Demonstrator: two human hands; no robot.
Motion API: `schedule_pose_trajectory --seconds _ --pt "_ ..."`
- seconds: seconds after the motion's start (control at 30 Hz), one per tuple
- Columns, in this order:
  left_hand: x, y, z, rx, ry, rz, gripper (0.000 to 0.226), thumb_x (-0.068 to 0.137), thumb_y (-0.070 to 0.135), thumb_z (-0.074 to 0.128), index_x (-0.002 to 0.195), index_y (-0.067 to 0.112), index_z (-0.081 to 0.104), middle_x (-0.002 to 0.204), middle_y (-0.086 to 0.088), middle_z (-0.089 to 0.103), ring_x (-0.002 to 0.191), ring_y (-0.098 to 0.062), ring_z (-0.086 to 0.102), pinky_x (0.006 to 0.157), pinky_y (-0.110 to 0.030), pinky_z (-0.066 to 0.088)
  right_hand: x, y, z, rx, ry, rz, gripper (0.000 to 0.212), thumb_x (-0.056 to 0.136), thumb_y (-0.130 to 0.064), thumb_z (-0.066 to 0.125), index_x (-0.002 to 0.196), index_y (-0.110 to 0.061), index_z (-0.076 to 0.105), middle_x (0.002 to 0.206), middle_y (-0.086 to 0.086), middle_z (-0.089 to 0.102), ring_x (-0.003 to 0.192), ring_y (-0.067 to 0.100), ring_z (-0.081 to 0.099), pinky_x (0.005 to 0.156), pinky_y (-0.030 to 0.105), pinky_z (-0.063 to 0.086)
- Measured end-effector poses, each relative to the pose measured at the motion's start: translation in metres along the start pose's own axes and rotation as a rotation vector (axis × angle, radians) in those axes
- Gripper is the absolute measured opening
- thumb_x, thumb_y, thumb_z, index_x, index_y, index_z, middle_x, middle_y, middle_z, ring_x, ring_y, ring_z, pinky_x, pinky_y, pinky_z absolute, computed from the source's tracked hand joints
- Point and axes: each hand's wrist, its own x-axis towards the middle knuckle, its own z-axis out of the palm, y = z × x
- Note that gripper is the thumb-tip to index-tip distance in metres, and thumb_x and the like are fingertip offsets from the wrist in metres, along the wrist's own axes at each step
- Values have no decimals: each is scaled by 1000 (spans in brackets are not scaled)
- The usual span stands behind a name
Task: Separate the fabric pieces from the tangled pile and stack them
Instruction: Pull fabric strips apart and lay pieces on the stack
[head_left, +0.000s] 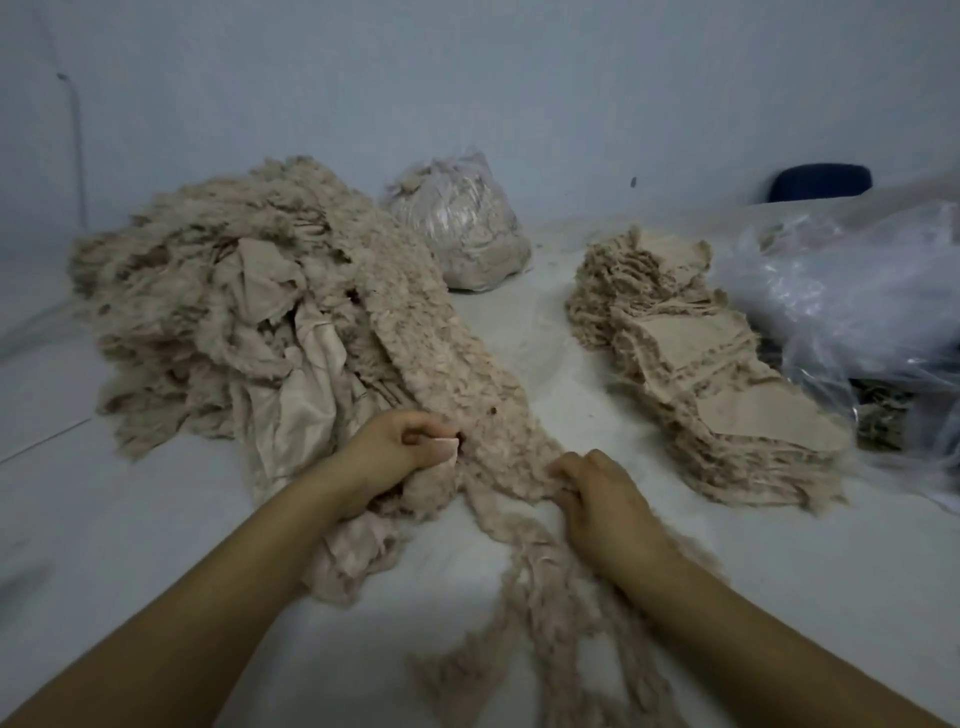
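Sitting behind the tangled pile (249, 312), a plastic bag (462, 228) holds beige scraps.

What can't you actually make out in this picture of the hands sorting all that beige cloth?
All in the head view:
- Right hand fingertips: buried in the tangled pile, so its exact hold is hidden.
- Dark blue object: far off and half behind a ledge; unidentifiable.
- Clear plastic sheeting: cut off by the right edge, veiling dark scraps beneath.
- Tied bag: cloudy plastic blurs its contents.
- Stack: piece count unreadable, edges frayed.
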Motion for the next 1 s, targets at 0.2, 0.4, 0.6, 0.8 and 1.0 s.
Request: schedule_pose_trajectory --seconds 0.2,0.4,0.6,0.8,1.0 --pt "-13 6 16 -121 -2 219 20 96 6 49 111 9 61 99 -6 68 88 -17 66 77 -27 55 -7 -21 3 -95 24 10 55 93 -51 50 139 -24 38 129 4 40 120 24 37 99 32 32" --pt "-11 -18 38 716 -198 502 46 94 5 45 137 22 48 137 11 44 128 -3 36 105 -8 20 -49 -20 -8 226 -117 -223 24 93 -6 56 110 -19 65 101 -8 62 89 1 55 74 7 35" --pt "-15 -24 9 580 -166 461 31 72 -18 49 67 6 67 82 -1 58 83 -10 57 81 -23 45 -31 -18 -35 438 -62 38 25 88 -50 57 82 -30 71 75 -13 69 70 1 62 64 13 43" --pt "-31 -19 -6 578 -273 305 45 65 -21 43 49 18 59 61 12 58 63 -1 55 70 -17 43 39 -48 10 212 -161 149 32 88 -43 64 104 -15 65 102 2 64 95 19 60 80 29 48" --pt "-29 -23 -26 681 -96 229 14 82 29 67 93 29 58 90 16 52 82 -2 49 72 -18 38 30 -35 17 368 38 144 19 96 -21 54 77 -20 51 76 -5 56 73 13 51 57 9 37"
